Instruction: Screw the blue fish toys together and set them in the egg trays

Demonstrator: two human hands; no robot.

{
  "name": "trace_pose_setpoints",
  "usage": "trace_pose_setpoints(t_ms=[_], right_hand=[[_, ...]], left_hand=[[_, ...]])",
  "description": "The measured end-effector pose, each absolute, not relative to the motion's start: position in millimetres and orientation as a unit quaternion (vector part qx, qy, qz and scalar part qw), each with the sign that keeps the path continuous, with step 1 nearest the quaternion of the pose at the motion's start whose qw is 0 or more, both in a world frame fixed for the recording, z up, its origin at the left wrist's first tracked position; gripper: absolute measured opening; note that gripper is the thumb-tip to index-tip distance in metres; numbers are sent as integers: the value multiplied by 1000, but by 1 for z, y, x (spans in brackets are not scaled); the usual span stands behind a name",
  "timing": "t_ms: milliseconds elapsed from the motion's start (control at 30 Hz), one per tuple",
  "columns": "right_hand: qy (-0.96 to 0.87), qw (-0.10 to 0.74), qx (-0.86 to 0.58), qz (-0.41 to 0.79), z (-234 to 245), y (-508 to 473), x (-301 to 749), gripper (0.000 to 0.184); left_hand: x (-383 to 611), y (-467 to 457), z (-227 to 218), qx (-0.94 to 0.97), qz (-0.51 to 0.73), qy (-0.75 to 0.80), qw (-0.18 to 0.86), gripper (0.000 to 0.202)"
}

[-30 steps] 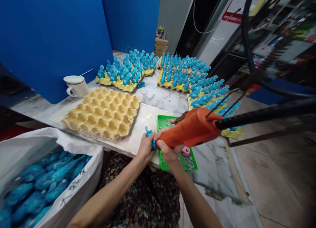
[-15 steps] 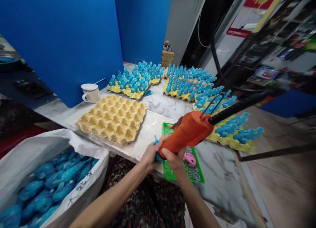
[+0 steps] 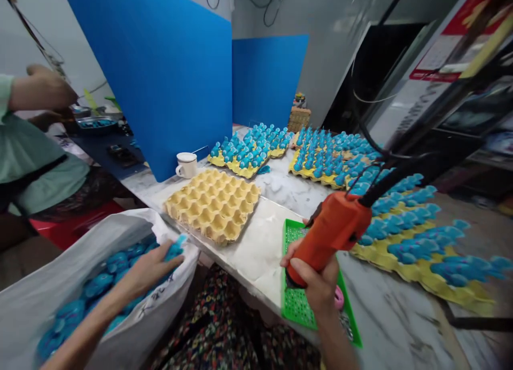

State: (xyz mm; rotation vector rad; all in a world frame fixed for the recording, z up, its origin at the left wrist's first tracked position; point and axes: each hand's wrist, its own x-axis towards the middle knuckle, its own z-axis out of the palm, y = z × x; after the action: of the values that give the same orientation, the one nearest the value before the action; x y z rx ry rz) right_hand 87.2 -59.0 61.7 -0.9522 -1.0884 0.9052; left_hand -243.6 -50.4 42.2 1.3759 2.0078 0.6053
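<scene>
My left hand (image 3: 152, 266) is over the mouth of a white sack (image 3: 180, 284). Its thumb and fingers close on a small blue plastic toy (image 3: 176, 247), partly hidden by the hand. More blue toy pieces (image 3: 98, 284) fill the sack below. My right hand (image 3: 320, 284) wraps round an orange electric screwdriver (image 3: 328, 231), its tip pointing down and left above a green plastic basket (image 3: 294, 306). In that basket lie a pink object (image 3: 339, 298) and small metal screws (image 3: 345, 324), both partly covered by my right forearm.
A bare yellow egg tray (image 3: 214, 204) lies on the marble table (image 3: 276, 186). Trays of upright blue toys (image 3: 316, 156) stand behind and to the right. A white mug (image 3: 186, 165) is beside a blue panel (image 3: 180, 81). At left another person (image 3: 40, 140) sits.
My left hand has left the screwdriver tip and moved left to the sack, now with a blue toy. The right hand still grips the screwdriver. My view has swung left.
</scene>
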Motion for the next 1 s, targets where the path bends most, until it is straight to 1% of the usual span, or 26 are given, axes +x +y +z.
trace_pose_setpoints(t_ms=[67, 100, 133, 233, 300, 400, 467, 567, 633, 700, 800, 900, 1000], right_hand=[[-480, 651, -439, 390, 57, -59, 94, 12], [-479, 651, -446, 385, 56, -60, 97, 12], [-474, 654, -450, 382, 55, -61, 99, 13], [-453, 669, -455, 375, 53, -64, 102, 15], [-459, 664, -455, 377, 51, -65, 102, 17], [-474, 651, -453, 382, 49, -67, 100, 20], [-476, 650, -451, 383, 48, -69, 97, 20], [-469, 649, -453, 392, 47, -72, 92, 23], [-458, 652, -455, 398, 48, -74, 89, 24], [-457, 656, -450, 397, 51, -74, 87, 27], [-471, 656, -442, 391, 57, -69, 88, 34], [-493, 652, -446, 363, 65, -63, 91, 47], [-524, 655, -446, 312, 73, -53, 95, 57]], left_hand=[[-272, -50, 50, 580, 96, 775, 234, 47], [-276, -49, 56, 607, 60, 763, 214, 47], [-273, -46, 63, 634, 51, 744, 207, 48], [-230, -25, 82, 710, 105, 651, 249, 49], [-188, 0, 85, 741, 134, 601, 267, 49], [-130, 45, 68, 752, 170, 587, 247, 44], [-102, 70, 51, 739, 186, 615, 206, 45], [-78, 90, 35, 732, 145, 653, 130, 51], [-70, 92, 34, 747, 109, 647, 111, 52], [-69, 90, 39, 767, 84, 627, 107, 46], [-76, 87, 49, 798, 41, 598, 64, 30], [-88, 83, 59, 815, 18, 578, 32, 26], [-98, 73, 73, 823, 27, 566, 39, 26]])
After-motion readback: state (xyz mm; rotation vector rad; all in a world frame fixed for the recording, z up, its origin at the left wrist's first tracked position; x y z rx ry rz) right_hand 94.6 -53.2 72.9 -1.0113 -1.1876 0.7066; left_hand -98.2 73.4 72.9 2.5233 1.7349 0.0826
